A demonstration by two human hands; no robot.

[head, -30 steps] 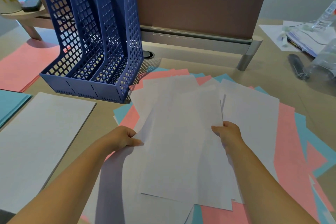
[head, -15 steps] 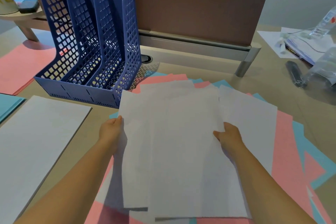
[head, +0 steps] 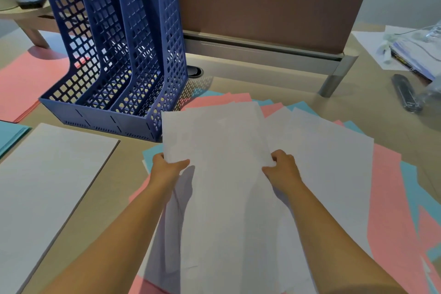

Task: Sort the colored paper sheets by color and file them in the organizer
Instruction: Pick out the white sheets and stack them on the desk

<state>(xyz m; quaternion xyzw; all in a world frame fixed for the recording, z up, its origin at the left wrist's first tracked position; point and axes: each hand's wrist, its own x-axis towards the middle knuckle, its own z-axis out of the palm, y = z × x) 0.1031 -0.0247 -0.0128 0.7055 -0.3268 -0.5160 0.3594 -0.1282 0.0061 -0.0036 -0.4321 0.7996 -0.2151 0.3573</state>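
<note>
Hands grip one bundle of white sheets [head: 222, 174] — left hand [head: 167, 168] pinching its left edge, right hand [head: 282, 168] curled on its right edge; under and right of them spread loose pink and blue sheets [head: 386, 198], just beyond the left hand stands the blue organizer [head: 114, 50] — a white stack [head: 47, 186] lies further left

pink stack [head: 26, 83] cut off left

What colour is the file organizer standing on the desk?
The file organizer is dark blue with lattice sides, seen in the head view.
</note>
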